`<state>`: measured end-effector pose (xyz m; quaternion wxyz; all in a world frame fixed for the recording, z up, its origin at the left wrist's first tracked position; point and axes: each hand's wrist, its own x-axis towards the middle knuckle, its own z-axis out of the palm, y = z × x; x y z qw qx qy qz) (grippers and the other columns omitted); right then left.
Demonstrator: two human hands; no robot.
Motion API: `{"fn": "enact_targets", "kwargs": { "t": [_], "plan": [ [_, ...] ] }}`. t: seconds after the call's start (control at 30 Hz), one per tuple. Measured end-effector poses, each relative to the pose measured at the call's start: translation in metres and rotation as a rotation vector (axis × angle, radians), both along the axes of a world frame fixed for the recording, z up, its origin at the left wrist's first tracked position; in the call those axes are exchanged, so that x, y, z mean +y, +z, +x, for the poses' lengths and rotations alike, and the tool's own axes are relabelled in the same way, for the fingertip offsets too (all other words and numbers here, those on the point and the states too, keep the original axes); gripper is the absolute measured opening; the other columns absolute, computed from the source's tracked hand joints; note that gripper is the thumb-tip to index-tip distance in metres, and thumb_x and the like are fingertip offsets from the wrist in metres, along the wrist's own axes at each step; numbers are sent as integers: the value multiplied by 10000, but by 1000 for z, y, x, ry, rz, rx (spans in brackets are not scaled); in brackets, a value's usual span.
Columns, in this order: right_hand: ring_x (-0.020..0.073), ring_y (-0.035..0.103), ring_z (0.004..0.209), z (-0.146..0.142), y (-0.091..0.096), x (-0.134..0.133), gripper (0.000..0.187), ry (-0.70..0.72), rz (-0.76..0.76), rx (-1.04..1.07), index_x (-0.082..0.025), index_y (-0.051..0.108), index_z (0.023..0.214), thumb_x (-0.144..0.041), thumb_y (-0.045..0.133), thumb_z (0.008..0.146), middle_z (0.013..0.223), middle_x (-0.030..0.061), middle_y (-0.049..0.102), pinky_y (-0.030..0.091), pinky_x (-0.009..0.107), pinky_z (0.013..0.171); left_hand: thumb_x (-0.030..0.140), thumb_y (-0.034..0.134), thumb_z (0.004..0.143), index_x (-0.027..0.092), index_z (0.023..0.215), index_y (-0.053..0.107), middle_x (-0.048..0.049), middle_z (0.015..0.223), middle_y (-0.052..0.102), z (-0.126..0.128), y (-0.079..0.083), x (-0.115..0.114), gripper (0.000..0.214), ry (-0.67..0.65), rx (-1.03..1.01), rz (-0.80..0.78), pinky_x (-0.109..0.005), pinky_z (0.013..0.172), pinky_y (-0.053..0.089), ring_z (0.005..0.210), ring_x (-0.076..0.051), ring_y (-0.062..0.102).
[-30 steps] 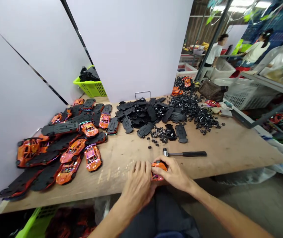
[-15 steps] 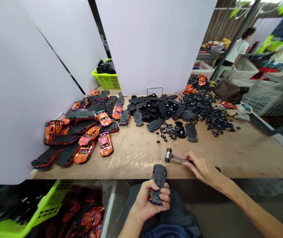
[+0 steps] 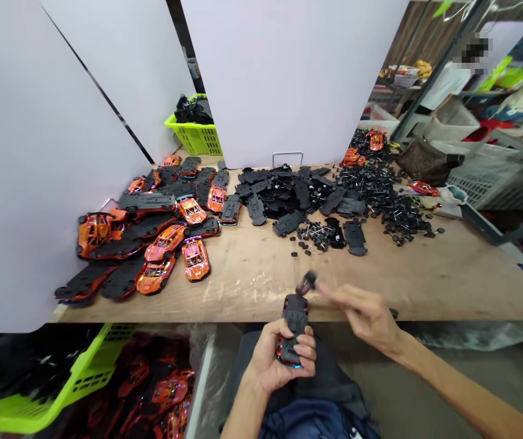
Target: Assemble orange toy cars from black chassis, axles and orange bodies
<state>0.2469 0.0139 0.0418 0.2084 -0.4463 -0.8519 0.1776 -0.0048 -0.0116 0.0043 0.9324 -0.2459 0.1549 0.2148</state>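
My left hand is closed round an upside-down toy car, black chassis facing up, held just below the table's front edge. My right hand grips a small hammer by the handle; its head is blurred and hovers just above the car's front end. The hammer is lifted off the wooden table.
Orange toy cars and black chassis plates lie heaped at the table's left. Black chassis parts and wheels on axles are piled at the back. A green basket of cars sits below left. People work at the far right.
My right hand has taken hold of the hammer and lifted it off the table, swinging its head toward the car. My left hand keeps the car upside down at the table edge.
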Motion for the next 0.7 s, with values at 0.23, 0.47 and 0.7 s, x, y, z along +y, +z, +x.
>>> {"fn": "enact_targets", "kwargs": {
  "t": [0.23,0.47,0.7],
  "plan": [
    [189,635,740,-13,-3,15,530,-102,-30,146,-314,686,1377,-102,427,966,851,40,706,558,289,726,108,618,589,135,1001,514,27,779,426,0,3,1,426,-4,17,-12,-225,647,367,615,-91,462],
    [154,643,763,-6,-8,19,606,-37,-52,86,-326,662,1410,-42,412,937,884,27,700,535,242,720,111,632,598,124,998,509,33,780,424,-2,4,4,419,-7,-7,-34,-225,651,377,613,-80,469],
    [212,699,1022,35,-11,31,459,-72,-168,81,-309,634,1435,-188,460,1028,1135,68,748,576,354,926,133,662,642,90,975,570,5,779,511,2,1,2,348,31,45,54,-246,651,437,623,-95,528]
  ]
}}
